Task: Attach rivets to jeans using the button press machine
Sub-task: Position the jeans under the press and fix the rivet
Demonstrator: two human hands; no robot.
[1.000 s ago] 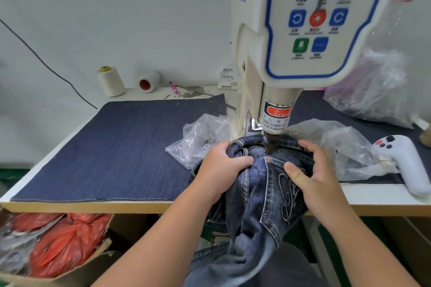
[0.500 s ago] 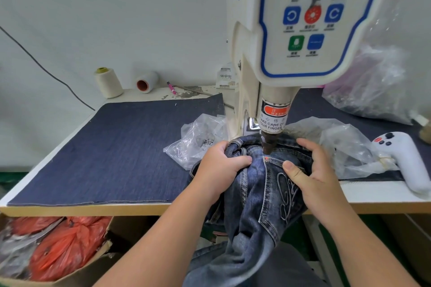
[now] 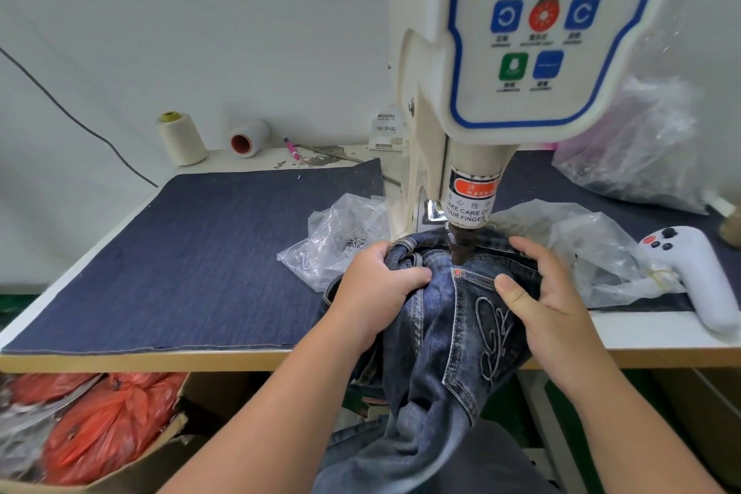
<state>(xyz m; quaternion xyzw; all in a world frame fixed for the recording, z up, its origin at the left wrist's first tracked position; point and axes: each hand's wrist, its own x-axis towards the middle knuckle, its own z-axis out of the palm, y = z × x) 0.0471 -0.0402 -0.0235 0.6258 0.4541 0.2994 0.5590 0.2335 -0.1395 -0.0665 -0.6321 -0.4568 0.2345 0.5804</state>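
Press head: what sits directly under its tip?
The jeans, at a pocket corner, held by the left hand and right hand. The press head hides any rivet; denim covers the lower die.

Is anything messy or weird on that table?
A little. Gritty debris is scattered on the white tabletop behind the denim mat, near a pink pen. One thread spool lies tipped on its side, while the other spool stands upright.

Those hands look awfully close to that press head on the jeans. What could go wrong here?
1. The right hand thumb and left hand fingers lie near the punch, which bears a finger warning label; a pinch seems possible.
2. The jeans are bunched, so the rivet might catch an extra fold.
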